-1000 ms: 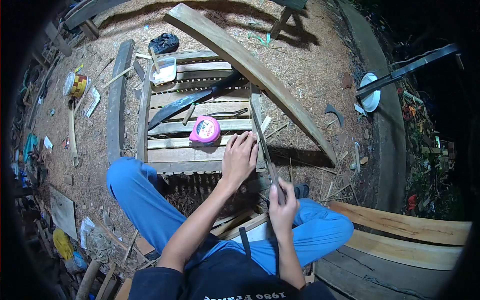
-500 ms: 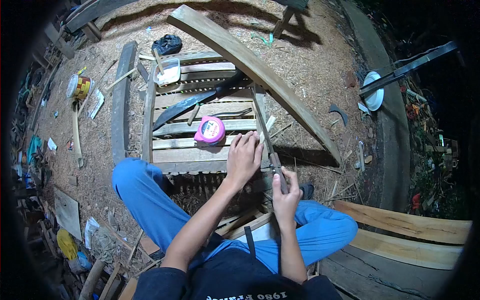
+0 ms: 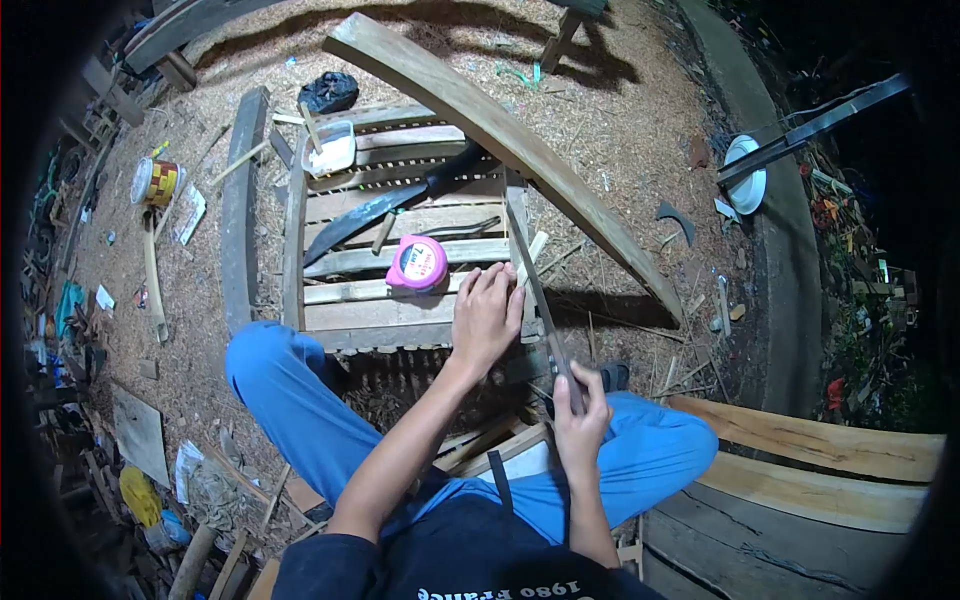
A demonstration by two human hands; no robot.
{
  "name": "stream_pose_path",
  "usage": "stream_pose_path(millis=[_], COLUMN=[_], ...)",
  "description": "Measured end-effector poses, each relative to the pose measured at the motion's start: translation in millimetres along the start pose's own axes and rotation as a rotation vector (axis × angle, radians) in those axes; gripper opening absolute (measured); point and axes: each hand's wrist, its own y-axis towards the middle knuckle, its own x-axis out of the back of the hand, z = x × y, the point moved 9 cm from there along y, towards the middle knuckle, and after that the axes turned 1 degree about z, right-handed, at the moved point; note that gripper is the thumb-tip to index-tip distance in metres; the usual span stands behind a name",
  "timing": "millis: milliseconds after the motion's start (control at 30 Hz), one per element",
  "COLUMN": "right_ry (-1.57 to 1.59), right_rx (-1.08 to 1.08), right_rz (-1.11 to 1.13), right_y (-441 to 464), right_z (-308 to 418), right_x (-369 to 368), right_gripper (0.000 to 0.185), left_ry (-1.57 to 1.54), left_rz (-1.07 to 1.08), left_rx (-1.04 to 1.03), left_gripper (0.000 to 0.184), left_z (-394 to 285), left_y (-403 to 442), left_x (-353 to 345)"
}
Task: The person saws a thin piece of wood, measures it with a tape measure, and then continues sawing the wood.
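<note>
Far left of the left-hand fingers: a red-and-yellow tub on the shavings-covered ground. Nearer, a dark curved beam lies beside the slatted table. On the table, beyond the left fingers and to their left, a clear container holds something white; a large knife lies slantwise across the slats. Just left of the fingertips sits a pink tape measure, dial up.

Left hand: palm down at the table's near right corner, fingers extended, nearly together, pressing down. Fingertips meet a pale wood strip, which projects past them to the right. Beyond them, a thick curved plank slopes down rightward.

Just right of the left fingers runs the narrow blade of a hand tool; blade contact with the strip: cannot tell. Right hand: fingers wrapped round the tool's handle, thumb along it. Well right of these fingers: a white basin; nearer, light boards.
</note>
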Motion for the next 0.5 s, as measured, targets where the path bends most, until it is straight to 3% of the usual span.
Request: stream_pose_path(millis=[100, 200, 333, 500], right_ry=[0.042, -0.032, 0.048, 0.029], right_rx=[0.001, 0.052, 0.12, -0.001], right_rz=[-0.063, -0.05, -0.054, -0.052], right_y=[-30, 1, 29, -29], right_z=[-21, 16, 13, -12], right_x=[17, -3, -21, 14], right_gripper=[0.026, 0.025, 0.026, 0.025], left_ry=[0.003, 0.015, 0.022, 0.031], left_rz=[0.003, 0.003, -0.001, -0.016], left_rx=[-0.007, -0.02, -0.012, -0.02], left_gripper=[0.029, 0.029, 0.029, 0.028], left_z=[0, -2, -1, 0], left_y=[3, 0, 0, 0], left_x=[-1, 1, 2, 0])
